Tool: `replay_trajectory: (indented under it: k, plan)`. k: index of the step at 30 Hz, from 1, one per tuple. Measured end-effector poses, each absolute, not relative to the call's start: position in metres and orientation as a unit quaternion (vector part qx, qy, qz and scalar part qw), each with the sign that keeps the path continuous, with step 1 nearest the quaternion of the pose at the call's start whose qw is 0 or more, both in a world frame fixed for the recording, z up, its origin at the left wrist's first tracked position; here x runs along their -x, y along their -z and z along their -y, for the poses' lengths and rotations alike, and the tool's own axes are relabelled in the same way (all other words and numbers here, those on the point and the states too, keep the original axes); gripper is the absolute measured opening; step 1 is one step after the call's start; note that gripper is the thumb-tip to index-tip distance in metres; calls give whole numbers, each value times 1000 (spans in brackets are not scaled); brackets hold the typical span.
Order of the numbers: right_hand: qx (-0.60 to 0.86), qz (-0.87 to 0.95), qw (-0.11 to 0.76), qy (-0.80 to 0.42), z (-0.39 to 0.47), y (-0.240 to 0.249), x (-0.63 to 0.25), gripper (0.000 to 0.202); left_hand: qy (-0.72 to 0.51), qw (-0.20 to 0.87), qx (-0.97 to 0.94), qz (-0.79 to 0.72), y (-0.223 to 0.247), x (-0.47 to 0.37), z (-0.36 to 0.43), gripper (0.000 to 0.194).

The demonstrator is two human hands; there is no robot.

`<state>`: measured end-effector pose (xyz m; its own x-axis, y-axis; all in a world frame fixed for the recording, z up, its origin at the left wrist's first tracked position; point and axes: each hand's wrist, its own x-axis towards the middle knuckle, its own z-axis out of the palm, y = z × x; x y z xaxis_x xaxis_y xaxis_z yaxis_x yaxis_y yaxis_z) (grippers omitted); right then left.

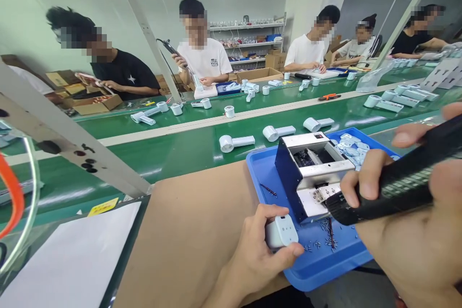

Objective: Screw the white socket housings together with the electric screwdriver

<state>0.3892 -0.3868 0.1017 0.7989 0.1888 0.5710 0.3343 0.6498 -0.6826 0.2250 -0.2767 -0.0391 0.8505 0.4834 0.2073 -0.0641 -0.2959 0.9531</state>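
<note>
My left hand grips a light blue plastic housing between thumb and fingers, its end face with small holes turned up. My right hand is wrapped round a black electric screwdriver. The screwdriver's nose points left, at the metal outlet of a screw feeder; I cannot tell whether the bit touches it. The feeder, dark on its side and silver on top, stands in a blue tray. Loose screws lie in the tray before the feeder, and light blue flat parts lie behind it.
Beyond the brown board runs a green conveyor carrying light blue fan-shaped housings. A slanted metal post stands at left, near a white sheet. Several co-workers sit across the line. Orange-handled pliers lie farther back.
</note>
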Motion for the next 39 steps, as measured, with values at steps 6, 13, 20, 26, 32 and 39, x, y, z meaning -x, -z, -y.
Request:
replay_trajectory:
  k: [6, 13, 20, 26, 32, 39]
  plan:
    - [389, 308, 868, -4, 378, -107, -361, 38, -247, 573, -771, -126, 39, -227, 277, 81]
    - [389, 336, 858, -21, 369, -98, -364, 28, -253, 561, -778, -127, 40, -227, 278, 82]
    - [432, 323, 842, -31, 371, -105, -360, 42, -265, 548, -782, -136, 51, -223, 281, 82]
    - [530, 238, 813, -37, 376, -104, -346, 52, -279, 543, -785, -105, 51, -226, 281, 85]
    - [518, 365, 773, -45, 382, -100, -368, 67, -264, 551, -784, -110, 40, -228, 281, 86]
    - [493, 398, 774, -14, 387, -110, -374, 65, -252, 537, -793, -141, 43, -226, 279, 69]
